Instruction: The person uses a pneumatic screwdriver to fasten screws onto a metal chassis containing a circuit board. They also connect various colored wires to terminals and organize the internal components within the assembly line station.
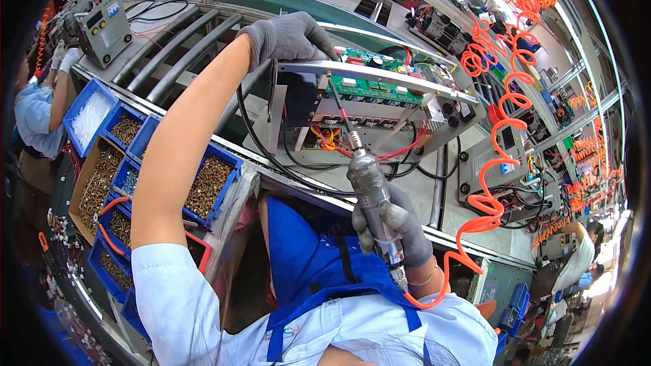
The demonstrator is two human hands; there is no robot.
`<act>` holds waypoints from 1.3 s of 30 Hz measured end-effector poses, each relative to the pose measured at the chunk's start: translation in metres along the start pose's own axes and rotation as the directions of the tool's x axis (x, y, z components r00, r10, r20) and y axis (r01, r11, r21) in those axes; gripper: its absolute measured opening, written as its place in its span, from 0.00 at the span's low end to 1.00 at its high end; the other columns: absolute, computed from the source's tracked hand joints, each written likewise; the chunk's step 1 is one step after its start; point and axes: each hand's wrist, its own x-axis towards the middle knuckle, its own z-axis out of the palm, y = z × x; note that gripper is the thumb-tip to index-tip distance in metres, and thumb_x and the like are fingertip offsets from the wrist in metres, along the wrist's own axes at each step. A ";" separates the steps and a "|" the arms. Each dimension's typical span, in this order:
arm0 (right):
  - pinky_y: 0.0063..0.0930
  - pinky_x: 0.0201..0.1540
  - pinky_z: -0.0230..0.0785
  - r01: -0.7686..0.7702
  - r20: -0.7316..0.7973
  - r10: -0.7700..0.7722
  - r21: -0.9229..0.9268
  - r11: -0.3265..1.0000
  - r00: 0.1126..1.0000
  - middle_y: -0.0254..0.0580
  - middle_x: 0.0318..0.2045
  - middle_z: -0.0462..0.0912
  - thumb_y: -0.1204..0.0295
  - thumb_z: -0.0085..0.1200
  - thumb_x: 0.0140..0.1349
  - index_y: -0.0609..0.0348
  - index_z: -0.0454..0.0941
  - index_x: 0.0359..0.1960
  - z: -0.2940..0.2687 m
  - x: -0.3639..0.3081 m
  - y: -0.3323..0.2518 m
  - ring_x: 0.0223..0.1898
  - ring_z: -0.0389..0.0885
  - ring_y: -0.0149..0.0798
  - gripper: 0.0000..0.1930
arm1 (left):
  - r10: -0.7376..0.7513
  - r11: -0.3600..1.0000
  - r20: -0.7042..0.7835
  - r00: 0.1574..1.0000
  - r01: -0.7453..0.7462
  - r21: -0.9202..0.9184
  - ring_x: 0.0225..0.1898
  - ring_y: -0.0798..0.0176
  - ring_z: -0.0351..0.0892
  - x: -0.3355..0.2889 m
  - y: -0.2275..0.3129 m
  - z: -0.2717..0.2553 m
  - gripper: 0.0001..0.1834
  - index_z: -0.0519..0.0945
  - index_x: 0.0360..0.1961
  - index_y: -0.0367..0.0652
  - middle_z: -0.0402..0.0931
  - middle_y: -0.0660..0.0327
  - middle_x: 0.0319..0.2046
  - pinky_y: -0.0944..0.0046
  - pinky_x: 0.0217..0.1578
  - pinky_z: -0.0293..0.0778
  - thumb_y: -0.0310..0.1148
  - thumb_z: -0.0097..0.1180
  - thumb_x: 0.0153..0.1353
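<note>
My right hand (407, 227), in a grey glove, is wrapped round a silver air screwdriver (371, 190). An orange coiled hose (468, 244) runs from its lower end. The long bit (342, 110) points up and away, its tip at the near metal rail (386, 76) of an opened machine chassis. My left hand (288, 35), gloved too, reaches over the left end of this rail with bent fingers gripping the frame; its fingertips are partly hidden. Inside the chassis sit a green circuit board (380, 88) and red and yellow wires (329, 137).
Blue bins (215, 179) of brass-coloured screws and a cardboard box (95, 193) stand at left. Metal rollers (180, 61) line the conveyor. Grey welder-like machines (102, 30) stand on both sides, and orange hoses (519, 61) hang at right. Co-workers' hands (68, 59) show at far left.
</note>
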 end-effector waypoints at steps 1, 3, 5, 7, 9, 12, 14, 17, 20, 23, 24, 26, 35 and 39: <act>0.24 0.22 0.72 -0.006 0.002 0.006 0.014 1.000 1.000 0.43 0.29 0.76 0.52 0.57 0.53 0.62 0.63 0.56 -0.001 0.002 0.000 0.21 0.78 0.32 0.35 | 0.008 1.000 -0.001 1.000 -0.008 0.012 0.36 0.68 0.80 -0.001 0.001 0.000 0.14 0.85 0.43 0.42 0.84 0.59 0.34 0.68 0.42 0.74 0.28 0.62 0.54; 0.24 0.22 0.72 0.000 -0.007 0.000 0.016 1.000 1.000 0.43 0.29 0.76 0.51 0.57 0.53 0.62 0.63 0.56 0.000 0.005 -0.002 0.21 0.78 0.32 0.35 | 0.013 1.000 -0.001 1.000 -0.013 0.018 0.36 0.68 0.80 -0.001 0.002 0.000 0.14 0.85 0.43 0.42 0.84 0.59 0.34 0.68 0.42 0.74 0.28 0.62 0.54; 0.24 0.22 0.72 0.005 -0.011 -0.005 0.012 1.000 1.000 0.43 0.29 0.76 0.51 0.57 0.54 0.62 0.64 0.55 0.001 0.006 -0.003 0.21 0.78 0.32 0.34 | 0.019 1.000 -0.001 1.000 -0.019 0.018 0.36 0.68 0.79 -0.002 0.003 -0.001 0.14 0.85 0.43 0.42 0.84 0.59 0.34 0.68 0.42 0.74 0.27 0.62 0.54; 0.24 0.22 0.72 0.004 -0.013 -0.004 0.011 1.000 1.000 0.44 0.29 0.76 0.51 0.56 0.54 0.63 0.64 0.54 0.001 0.006 -0.002 0.21 0.78 0.32 0.34 | 0.022 1.000 0.007 1.000 -0.022 0.010 0.35 0.68 0.79 -0.002 0.003 -0.001 0.14 0.85 0.43 0.43 0.84 0.60 0.34 0.68 0.42 0.74 0.27 0.61 0.54; 0.25 0.22 0.72 0.034 -0.001 -0.034 0.007 0.999 0.999 0.43 0.29 0.76 0.49 0.54 0.56 0.63 0.65 0.53 0.002 0.005 0.000 0.22 0.78 0.32 0.33 | 0.012 1.000 0.007 1.000 -0.012 0.024 0.35 0.68 0.80 -0.005 0.007 -0.004 0.14 0.85 0.43 0.43 0.84 0.60 0.34 0.68 0.42 0.74 0.27 0.61 0.54; 0.26 0.23 0.73 0.069 0.053 -0.078 0.145 0.987 0.996 0.43 0.29 0.76 0.45 0.50 0.59 0.63 0.65 0.52 0.007 0.004 0.011 0.22 0.78 0.32 0.32 | 0.006 0.999 -0.007 1.000 -0.005 0.050 0.35 0.69 0.79 -0.006 0.009 -0.005 0.13 0.86 0.42 0.43 0.85 0.60 0.34 0.68 0.41 0.74 0.27 0.61 0.54; 0.26 0.24 0.74 0.035 0.102 -0.070 0.313 0.949 0.992 0.43 0.30 0.76 0.43 0.47 0.61 0.63 0.66 0.51 0.013 0.006 0.019 0.23 0.78 0.33 0.32 | -0.010 0.998 -0.006 1.000 0.010 0.058 0.34 0.69 0.79 -0.005 0.007 -0.003 0.13 0.86 0.42 0.43 0.85 0.59 0.34 0.67 0.41 0.74 0.26 0.61 0.53; 0.26 0.26 0.75 -0.034 0.176 -0.065 0.508 0.861 0.982 0.43 0.30 0.77 0.41 0.45 0.63 0.62 0.68 0.49 0.020 0.008 0.021 0.23 0.79 0.35 0.32 | -0.034 0.996 0.022 0.999 0.032 0.078 0.35 0.69 0.79 -0.005 0.011 -0.007 0.14 0.85 0.43 0.43 0.85 0.59 0.34 0.67 0.41 0.74 0.26 0.61 0.53; 0.26 0.27 0.75 -0.063 0.106 0.000 0.593 0.803 0.994 0.41 0.26 0.78 0.39 0.44 0.63 0.63 0.71 0.45 0.035 0.007 0.013 0.23 0.79 0.34 0.33 | -0.053 0.993 0.059 0.997 0.046 0.111 0.35 0.69 0.80 -0.009 0.008 -0.010 0.15 0.85 0.43 0.42 0.85 0.59 0.35 0.67 0.42 0.74 0.26 0.61 0.52; 0.22 0.27 0.75 -0.062 0.140 -0.010 0.498 0.865 0.990 0.38 0.22 0.78 0.38 0.42 0.63 0.63 0.73 0.40 0.032 0.004 0.021 0.23 0.80 0.33 0.33 | -0.002 0.983 0.084 0.996 -0.013 0.185 0.35 0.68 0.80 0.000 0.006 -0.013 0.15 0.84 0.43 0.39 0.84 0.58 0.35 0.66 0.42 0.74 0.26 0.61 0.51; 0.22 0.27 0.75 -0.041 0.108 -0.018 0.516 0.856 0.994 0.38 0.22 0.78 0.39 0.42 0.64 0.62 0.73 0.40 0.037 0.006 0.020 0.22 0.80 0.32 0.32 | -0.016 0.995 0.103 0.995 0.006 0.097 0.35 0.68 0.79 0.001 0.000 -0.013 0.14 0.84 0.42 0.39 0.84 0.59 0.34 0.67 0.41 0.75 0.26 0.61 0.52; 0.24 0.27 0.76 -0.023 0.095 -0.032 0.524 0.851 0.995 0.39 0.26 0.78 0.41 0.41 0.65 0.61 0.68 0.47 0.041 0.006 0.017 0.23 0.79 0.31 0.30 | 0.052 0.989 0.112 0.992 -0.067 0.131 0.35 0.69 0.79 0.001 0.007 -0.015 0.13 0.84 0.42 0.38 0.84 0.59 0.33 0.67 0.40 0.75 0.26 0.61 0.54; 0.29 0.30 0.76 -0.011 0.129 -0.072 0.555 0.832 0.989 0.41 0.35 0.76 0.45 0.41 0.67 0.57 0.55 0.67 0.042 0.007 0.023 0.26 0.78 0.32 0.35 | 0.006 0.987 0.088 0.996 -0.020 0.160 0.32 0.70 0.78 -0.004 0.017 -0.013 0.12 0.85 0.41 0.38 0.83 0.61 0.31 0.68 0.38 0.74 0.28 0.62 0.55; 0.28 0.28 0.78 -0.033 0.145 -0.073 0.620 0.784 0.987 0.40 0.36 0.77 0.46 0.40 0.68 0.56 0.62 0.56 0.044 0.008 0.027 0.27 0.81 0.32 0.27 | -0.008 0.990 0.072 0.997 -0.002 0.139 0.34 0.70 0.78 -0.003 0.016 -0.012 0.12 0.85 0.41 0.38 0.83 0.61 0.32 0.68 0.40 0.73 0.28 0.62 0.54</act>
